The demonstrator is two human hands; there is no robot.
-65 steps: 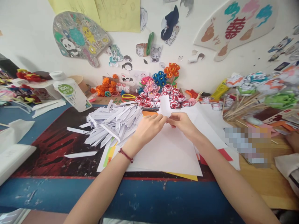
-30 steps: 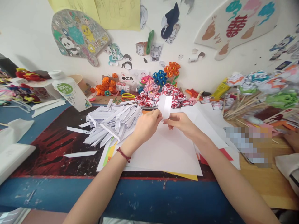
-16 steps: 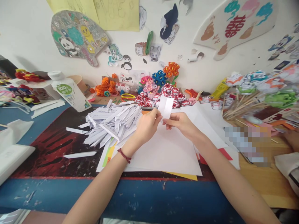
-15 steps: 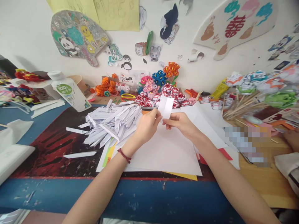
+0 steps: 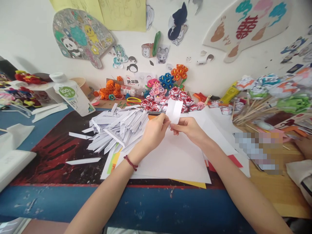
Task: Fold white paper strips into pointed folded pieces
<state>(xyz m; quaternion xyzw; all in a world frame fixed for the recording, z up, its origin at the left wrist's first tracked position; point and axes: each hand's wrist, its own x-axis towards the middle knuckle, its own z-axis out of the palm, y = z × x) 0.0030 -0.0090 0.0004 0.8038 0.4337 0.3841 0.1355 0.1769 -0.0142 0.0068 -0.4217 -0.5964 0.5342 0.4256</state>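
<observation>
From the head camera, the left hand (image 5: 156,130) and right hand (image 5: 188,128) both pinch the lower end of a creased white paper strip (image 5: 174,111), held upright above large white sheets (image 5: 175,159), just right of a heap of folded paper strips (image 5: 117,128).

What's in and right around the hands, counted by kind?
Hands: 2, the left hand and the right hand, fingers of both pinching the strip
Held paper strip: 1
Pile of folded white strips: 1
Red bracelet: 1
White bottle: 1
Total: 6
</observation>
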